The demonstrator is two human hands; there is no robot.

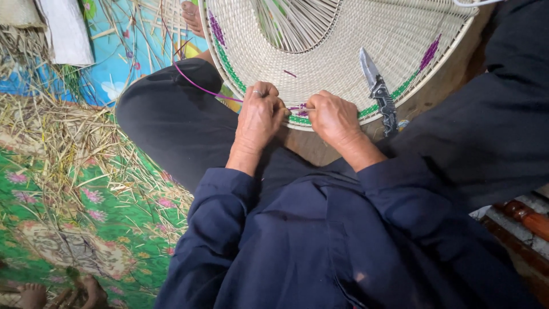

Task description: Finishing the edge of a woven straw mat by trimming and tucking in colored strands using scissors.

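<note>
A round, half-woven cane basket base (343, 51) with green and purple bands near its rim lies across my lap. My left hand (260, 114), a ring on one finger, pinches the near rim. Beside it my right hand (331, 117) grips the same edge, and a thin pale strip with a purple strand (299, 107) runs between the two hands. A long purple strand (197, 86) trails off to the left over my knee. An open folding knife (378, 88) rests on the weave just right of my right hand.
Loose straw and cane scraps (74, 143) litter a green flowered mat (86, 229) on the left. Unwoven spokes (291, 23) fan out at the basket's centre. Another person's bare feet (34, 294) show at the bottom left. A carved wooden leg (523, 214) stands at the right.
</note>
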